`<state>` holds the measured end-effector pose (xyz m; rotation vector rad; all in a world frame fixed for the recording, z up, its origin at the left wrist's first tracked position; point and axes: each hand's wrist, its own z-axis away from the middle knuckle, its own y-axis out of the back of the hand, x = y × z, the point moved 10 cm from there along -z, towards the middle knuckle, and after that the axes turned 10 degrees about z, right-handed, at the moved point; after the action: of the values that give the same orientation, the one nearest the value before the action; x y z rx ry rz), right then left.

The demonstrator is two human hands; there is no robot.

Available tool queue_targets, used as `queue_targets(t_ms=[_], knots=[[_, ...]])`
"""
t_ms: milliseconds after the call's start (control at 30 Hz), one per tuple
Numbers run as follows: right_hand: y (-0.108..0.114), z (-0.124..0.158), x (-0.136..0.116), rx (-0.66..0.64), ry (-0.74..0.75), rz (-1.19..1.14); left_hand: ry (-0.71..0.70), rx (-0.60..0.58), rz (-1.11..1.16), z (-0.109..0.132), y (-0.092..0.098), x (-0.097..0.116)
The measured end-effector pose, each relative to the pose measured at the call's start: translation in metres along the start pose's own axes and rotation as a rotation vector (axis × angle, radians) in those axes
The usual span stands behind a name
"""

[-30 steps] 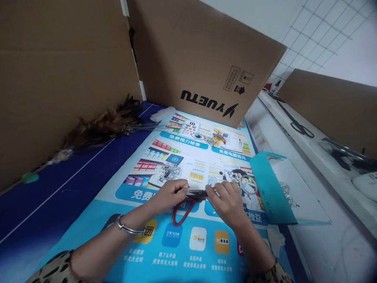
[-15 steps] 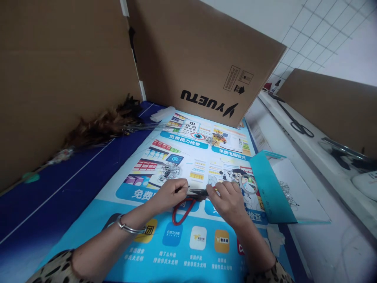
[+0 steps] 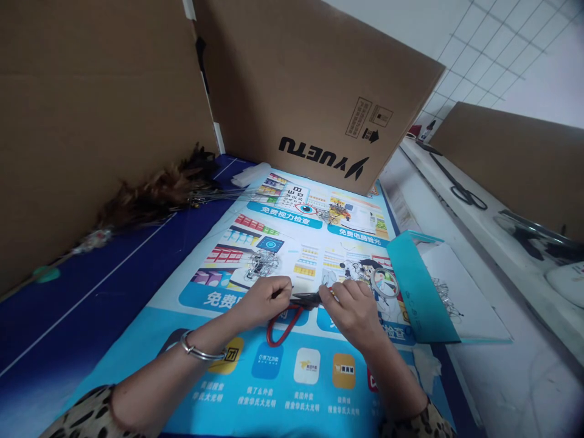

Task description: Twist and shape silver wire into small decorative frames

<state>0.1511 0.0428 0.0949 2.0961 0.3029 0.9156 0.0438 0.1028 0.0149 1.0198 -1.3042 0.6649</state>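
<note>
The person leans over a glossy blue and white printed poster [image 3: 283, 371] spread flat on the bench. Both hands meet near its middle over a pair of red-handled scissors [image 3: 305, 298] with dark metal blades. The left hand [image 3: 263, 299], with a silver bangle [image 3: 197, 350] on its wrist, has its fingers curled shut at one end of the blades. The right hand [image 3: 354, 311] pinches the other end between thumb and fingertips. Whatever small thing is caught there is too tiny to make out. The red loop handles hang down towards the person and rest on the poster between the two wrists.

Just beyond the right hand lies a clear roll of tape [image 3: 384, 283], beside a teal and white paper folder [image 3: 422, 298]. A small tangle of silvery wire [image 3: 261, 264] sits just past the left hand. Brown feathers [image 3: 150, 196] lie along the left cardboard wall, and a brown cardboard box printed YUETU [image 3: 314, 91] stands behind. Black scissors [image 3: 462, 191] lie on the white ledge [image 3: 502, 243] to the right.
</note>
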Motion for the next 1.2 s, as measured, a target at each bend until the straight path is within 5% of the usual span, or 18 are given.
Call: queue_targets(t_ms=[1200], knots=[[-0.003, 0.000, -0.001, -0.051, 0.014, 0.013, -0.047, 0.035, -0.186, 0.001, -0.001, 0.010]])
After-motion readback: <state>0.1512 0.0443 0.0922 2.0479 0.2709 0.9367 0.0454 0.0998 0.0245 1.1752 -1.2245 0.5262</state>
